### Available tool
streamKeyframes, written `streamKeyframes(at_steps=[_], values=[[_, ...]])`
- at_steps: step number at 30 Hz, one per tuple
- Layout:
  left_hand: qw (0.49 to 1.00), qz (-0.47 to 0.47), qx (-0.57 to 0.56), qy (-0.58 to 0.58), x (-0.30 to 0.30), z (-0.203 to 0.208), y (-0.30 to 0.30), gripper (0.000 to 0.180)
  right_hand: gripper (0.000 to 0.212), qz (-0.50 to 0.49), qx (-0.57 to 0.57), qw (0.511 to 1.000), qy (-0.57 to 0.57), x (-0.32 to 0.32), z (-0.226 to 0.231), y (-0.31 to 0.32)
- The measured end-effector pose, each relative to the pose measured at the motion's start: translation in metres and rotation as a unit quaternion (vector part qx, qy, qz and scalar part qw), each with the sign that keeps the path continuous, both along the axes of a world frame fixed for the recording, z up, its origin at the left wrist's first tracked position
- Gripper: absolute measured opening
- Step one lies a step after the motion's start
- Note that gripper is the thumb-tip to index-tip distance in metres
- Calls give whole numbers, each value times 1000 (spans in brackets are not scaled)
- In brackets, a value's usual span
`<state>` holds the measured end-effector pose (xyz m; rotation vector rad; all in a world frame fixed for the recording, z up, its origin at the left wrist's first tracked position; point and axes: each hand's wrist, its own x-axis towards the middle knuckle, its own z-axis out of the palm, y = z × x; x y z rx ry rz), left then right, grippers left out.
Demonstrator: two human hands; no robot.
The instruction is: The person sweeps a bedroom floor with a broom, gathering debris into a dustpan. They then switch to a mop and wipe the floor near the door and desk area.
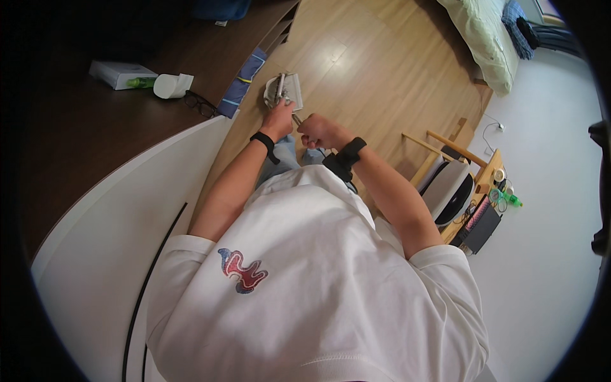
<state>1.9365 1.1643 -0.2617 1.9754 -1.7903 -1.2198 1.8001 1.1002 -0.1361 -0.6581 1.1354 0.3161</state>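
Observation:
My left hand (278, 120) grips a pale grey-white flat device (284, 91) with a round part on its left side, holding it out over the wooden floor. My right hand (320, 132) is closed around a thin metal tool (296, 119) whose tip reaches toward the device's lower edge. Both wrists wear black bands. The two hands sit close together, almost touching. My white shirt with a red and blue print fills the lower half of the view and hides my lap.
A dark wooden desk (83, 134) at left carries a white box (118, 73), a green bottle (140, 82), a white cup (170, 86) and black glasses (200, 104). A white curved surface (108, 229) lies beside me. A small wooden table (474, 184) with cluttered items stands at right, a bed (487, 38) behind.

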Motion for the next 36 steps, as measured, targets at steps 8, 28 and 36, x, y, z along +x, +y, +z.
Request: streamKeyframes(at_steps=[8,28,36], values=[[999,-21,10,35,7,-17,2,53,18,48,-50,997,14,11,20,6],[997,-36,49,46,15,-7,-9,41,16,25,-22,999,1,4,17,-25],[998,-28,17,53,7,-31,-5,40,15,95,-46,994,-21,10,18,-31]])
